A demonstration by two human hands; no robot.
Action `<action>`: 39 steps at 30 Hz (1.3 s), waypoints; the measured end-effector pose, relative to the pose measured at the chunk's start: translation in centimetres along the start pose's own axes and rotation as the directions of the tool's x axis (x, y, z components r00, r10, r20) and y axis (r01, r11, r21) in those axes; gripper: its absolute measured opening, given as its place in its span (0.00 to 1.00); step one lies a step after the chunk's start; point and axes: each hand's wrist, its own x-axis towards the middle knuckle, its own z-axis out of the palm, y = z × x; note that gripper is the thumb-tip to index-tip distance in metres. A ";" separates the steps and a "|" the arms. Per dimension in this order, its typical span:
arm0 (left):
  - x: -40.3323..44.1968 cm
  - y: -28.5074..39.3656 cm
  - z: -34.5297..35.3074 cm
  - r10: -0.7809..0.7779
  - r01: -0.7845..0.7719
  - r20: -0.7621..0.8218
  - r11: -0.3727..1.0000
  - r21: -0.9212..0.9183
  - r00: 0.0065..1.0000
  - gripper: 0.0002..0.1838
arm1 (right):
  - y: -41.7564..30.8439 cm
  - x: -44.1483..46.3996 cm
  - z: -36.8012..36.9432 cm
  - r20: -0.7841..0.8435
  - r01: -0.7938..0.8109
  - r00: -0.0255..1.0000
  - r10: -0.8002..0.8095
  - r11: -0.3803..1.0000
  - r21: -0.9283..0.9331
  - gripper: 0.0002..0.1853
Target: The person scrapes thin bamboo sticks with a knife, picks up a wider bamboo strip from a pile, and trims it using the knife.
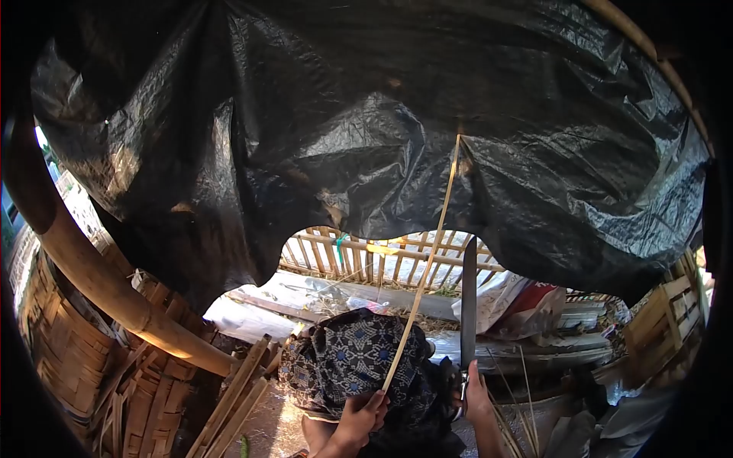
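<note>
My left hand (362, 420) is closed around the lower end of a long, thin bamboo strip (422, 284). The strip slants up and to the right, its top end in front of the black plastic sheet. To the right, my right hand (478, 397) grips the handle of a large machete (468, 305), its blade pointing straight up. Strip and blade are apart. Below and between them lies dark patterned cloth (351, 353) over my lap.
A black plastic sheet (366, 91) hangs across the upper view. A thick bamboo pole (99, 286) curves down at left, near split bamboo pieces (233, 408). Behind stands a bamboo slat fence (336, 256). Thin strips (527, 404) lean at right, near a wooden crate (655, 324).
</note>
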 end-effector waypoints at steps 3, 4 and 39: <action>0.9 -1.9 -0.3 -0.263 0.276 0.146 0.569 -0.775 0.954 0.12 | 0.0 -0.8 0.5 0.206 0.020 0.978 -0.042 0.994 0.106 0.28; 0.2 -1.3 0.6 -0.225 0.183 0.037 0.672 -0.718 0.974 0.12 | -0.1 -1.4 1.2 0.253 0.064 0.963 -0.090 0.992 0.112 0.28; -2.5 -0.4 -6.4 0.645 -0.402 0.620 -0.474 0.783 0.447 0.08 | 0.0 -1.9 11.7 0.610 -0.284 0.774 0.166 0.954 0.100 0.09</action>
